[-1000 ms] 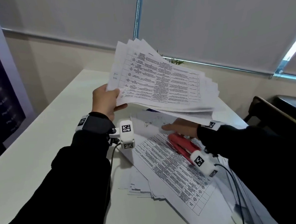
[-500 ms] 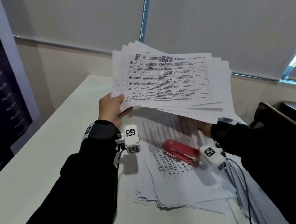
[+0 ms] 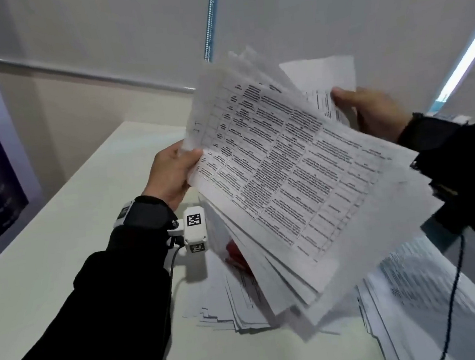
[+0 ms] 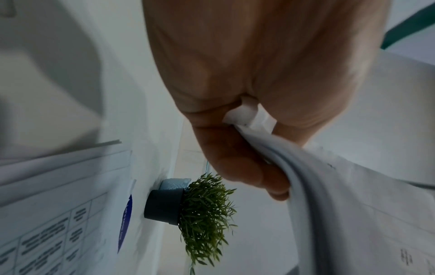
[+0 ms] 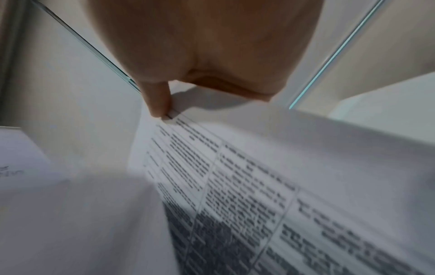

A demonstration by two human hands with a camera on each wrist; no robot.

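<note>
Up comes the right hand [image 3: 377, 111] opposite the left hand [image 3: 171, 171]: both pinch one fanned sheaf of white printed sheets [image 3: 288, 175], one red stapler [image 3: 233, 250] beneath it.

Left side is wide open: bare tabletop [image 3: 61, 226] runs clear to the far edge. Centre and right are blocked in the air, with the sheaf of papers [image 3: 303, 188] stretched between left hand [image 3: 171, 171] and right hand [image 3: 374, 111]. Beneath it, loose sheets [image 3: 242, 304] cover the surface, a red stapler [image 3: 234, 251] lying on them. A black cable [image 3: 455, 289] dangles at the right, and a potted plant [image 4: 204, 214] stands at the far end.
</note>
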